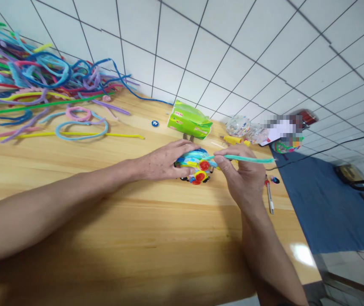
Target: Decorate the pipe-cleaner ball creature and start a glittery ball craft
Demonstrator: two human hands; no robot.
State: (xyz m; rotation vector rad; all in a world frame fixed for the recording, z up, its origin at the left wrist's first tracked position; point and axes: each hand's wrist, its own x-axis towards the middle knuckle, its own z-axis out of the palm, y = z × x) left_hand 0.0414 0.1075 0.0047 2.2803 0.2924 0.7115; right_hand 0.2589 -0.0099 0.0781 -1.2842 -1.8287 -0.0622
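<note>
Here, a person's left hand [166, 160] curled, fingers partly spread, around a multicoloured craft piece [197, 163] over the worktop [169, 238], on the near side of a green packet [188, 121], while the right hand [245, 174] pinched a turquoise fuzzy stem [250, 159] between thumb and fingers. The step in hand appeared to be fitting the stem to the piece; the next move seemed to call for a steady left hold and precise guiding.
</note>
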